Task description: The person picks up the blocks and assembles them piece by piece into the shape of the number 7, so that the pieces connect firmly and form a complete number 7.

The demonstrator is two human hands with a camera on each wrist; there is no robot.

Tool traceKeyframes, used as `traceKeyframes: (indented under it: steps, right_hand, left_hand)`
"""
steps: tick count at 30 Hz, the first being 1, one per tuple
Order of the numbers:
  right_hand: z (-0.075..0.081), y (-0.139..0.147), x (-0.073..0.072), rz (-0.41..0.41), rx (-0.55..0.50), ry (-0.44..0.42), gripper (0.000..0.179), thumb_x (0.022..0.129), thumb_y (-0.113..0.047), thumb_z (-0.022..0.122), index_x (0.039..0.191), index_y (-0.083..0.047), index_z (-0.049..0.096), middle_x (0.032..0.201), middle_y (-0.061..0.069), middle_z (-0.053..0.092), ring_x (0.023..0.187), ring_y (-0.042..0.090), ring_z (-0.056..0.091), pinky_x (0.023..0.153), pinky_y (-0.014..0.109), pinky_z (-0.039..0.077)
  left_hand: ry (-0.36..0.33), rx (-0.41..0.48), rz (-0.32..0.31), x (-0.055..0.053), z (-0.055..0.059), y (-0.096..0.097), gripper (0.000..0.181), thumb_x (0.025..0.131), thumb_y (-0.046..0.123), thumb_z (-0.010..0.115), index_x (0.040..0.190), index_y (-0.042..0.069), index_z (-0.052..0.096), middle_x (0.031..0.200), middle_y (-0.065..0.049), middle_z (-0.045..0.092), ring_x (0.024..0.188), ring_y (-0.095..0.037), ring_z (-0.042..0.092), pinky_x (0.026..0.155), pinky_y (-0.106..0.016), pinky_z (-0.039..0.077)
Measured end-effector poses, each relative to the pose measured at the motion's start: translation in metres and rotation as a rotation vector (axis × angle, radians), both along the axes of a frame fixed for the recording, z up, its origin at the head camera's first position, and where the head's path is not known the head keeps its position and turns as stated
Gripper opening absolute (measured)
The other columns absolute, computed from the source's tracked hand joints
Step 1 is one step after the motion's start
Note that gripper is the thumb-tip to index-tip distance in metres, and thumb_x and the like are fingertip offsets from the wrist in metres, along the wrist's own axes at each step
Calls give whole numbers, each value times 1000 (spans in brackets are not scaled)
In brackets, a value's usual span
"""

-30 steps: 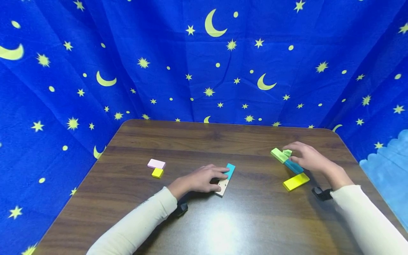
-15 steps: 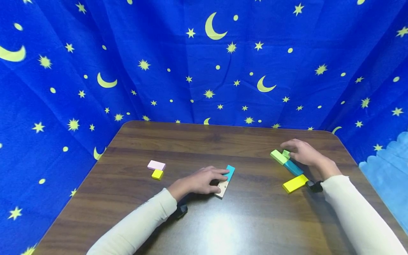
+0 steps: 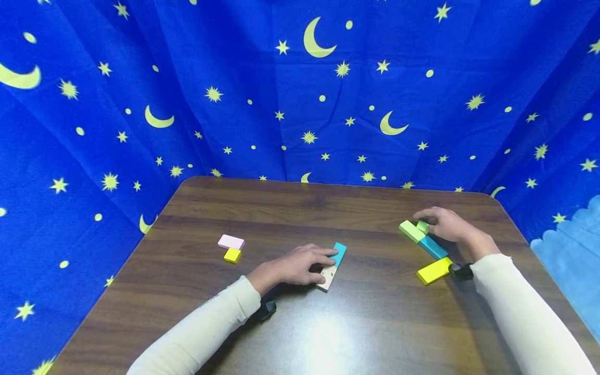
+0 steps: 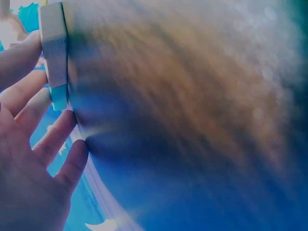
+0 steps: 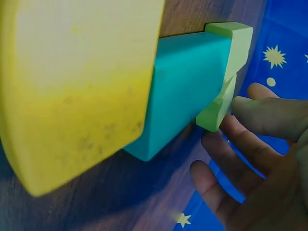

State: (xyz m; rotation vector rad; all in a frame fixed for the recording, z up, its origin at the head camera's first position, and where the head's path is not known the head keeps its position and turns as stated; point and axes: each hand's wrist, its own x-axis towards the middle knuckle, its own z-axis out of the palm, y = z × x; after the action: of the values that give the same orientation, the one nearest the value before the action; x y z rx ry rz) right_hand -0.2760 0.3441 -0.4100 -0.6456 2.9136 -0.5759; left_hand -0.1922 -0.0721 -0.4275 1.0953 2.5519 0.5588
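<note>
While left hand (image 3: pixel 299 264) splays, right hand (image 3: pixel 448 225) arches

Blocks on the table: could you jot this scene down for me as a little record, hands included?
Left hand: touching a speckled block and a blue block
Right hand: at a small green block; contact unclear
Also near right hand: long green block, teal block, large yellow block
Farther left: pink block, small yellow block, adjoining
Table: brown, wood-grained
Backdrop: blue cloth, moon-and-star print
</note>
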Motion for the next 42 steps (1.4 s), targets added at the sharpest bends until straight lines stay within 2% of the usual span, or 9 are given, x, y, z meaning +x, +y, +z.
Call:
traceKeyframes:
  steps: [5, 12, 22, 24, 32, 38, 42]
  right_hand:
    - [-2, 1, -3, -12, 8, -1, 39, 87, 4, 57, 125, 0, 64, 121, 28, 65, 103, 46, 64, 86, 60, 53]
    - [-5, 2, -4, -33, -1, -12, 37, 88, 2, 57, 124, 1, 65, 117, 29, 67, 104, 45, 64, 87, 60, 52]
    - [-3, -4, -3, -50, 2, -19, 38, 86, 2, 57, 123, 0, 66, 120, 26, 67, 96, 34, 61, 80, 49, 51]
    - [-4, -4, -2, -54, 3, -25, 37, 86, 1, 58, 123, 1, 66, 119, 28, 66, 96, 36, 61, 79, 49, 51]
    - [-6, -9, -1, -71, -7, -19, 35, 92, -16, 66, 123, 0, 66, 123, 32, 62, 106, 45, 62, 85, 58, 51]
    - [-9, -14, -1, -68, 32, -12, 40, 88, -31, 72, 114, -2, 71, 122, 29, 63, 108, 45, 61, 90, 59, 50]
    - [-11, -19, -1, -48, 63, 12, 40, 83, -33, 77, 105, 1, 74, 119, 29, 63, 110, 46, 59, 95, 61, 47]
  left_hand:
    - [6, 15, -2, 0, 2, -1, 51, 93, 27, 68, 142, 17, 56, 161, 7, 37, 144, -24, 41, 119, -53, 32]
    - [16, 15, -18, 0, 1, -1, 51, 93, 27, 68, 142, 17, 56, 161, 7, 37, 143, -23, 42, 119, -51, 34]
    - [9, 23, -12, 0, 1, -1, 51, 94, 27, 68, 142, 17, 56, 161, 7, 37, 143, -24, 42, 118, -53, 33]
    - [12, 25, -14, 0, 1, -1, 51, 93, 27, 68, 142, 17, 56, 161, 6, 37, 143, -24, 42, 118, -53, 33]
    - [4, 21, -8, 0, 0, -1, 51, 93, 27, 68, 142, 18, 55, 161, 7, 37, 144, -24, 41, 119, -54, 32]
    - [3, 24, -13, 0, -1, -1, 51, 93, 27, 68, 142, 18, 55, 161, 7, 37, 144, -24, 41, 119, -54, 32]
    - [-1, 28, -11, 0, -1, -1, 51, 93, 27, 68, 142, 18, 55, 161, 7, 36, 144, -25, 41, 119, -54, 31]
